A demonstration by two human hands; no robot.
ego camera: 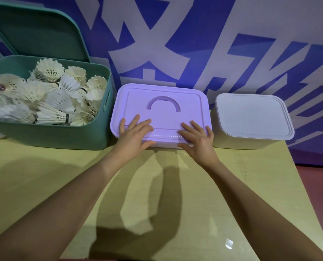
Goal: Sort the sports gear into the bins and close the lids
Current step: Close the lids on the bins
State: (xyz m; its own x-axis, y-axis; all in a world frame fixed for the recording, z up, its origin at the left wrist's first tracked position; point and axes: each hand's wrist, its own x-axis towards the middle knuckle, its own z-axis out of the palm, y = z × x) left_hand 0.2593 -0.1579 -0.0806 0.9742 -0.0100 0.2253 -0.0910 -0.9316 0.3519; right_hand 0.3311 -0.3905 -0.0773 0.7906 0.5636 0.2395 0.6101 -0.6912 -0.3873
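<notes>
Left hand (133,133) and right hand (197,137) press flat, fingers straight, on the purple lid (161,112) near its front edge; bare desk (156,185) lies before it.

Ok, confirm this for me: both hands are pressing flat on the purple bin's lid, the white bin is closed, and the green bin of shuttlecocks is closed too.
Not quite. The green bin is open: its lid stands up behind it and the shuttlecocks lie exposed, as the head view shows. The rest holds: the left hand and right hand lie flat on the purple bin's lid, and the white bin is closed.
</notes>
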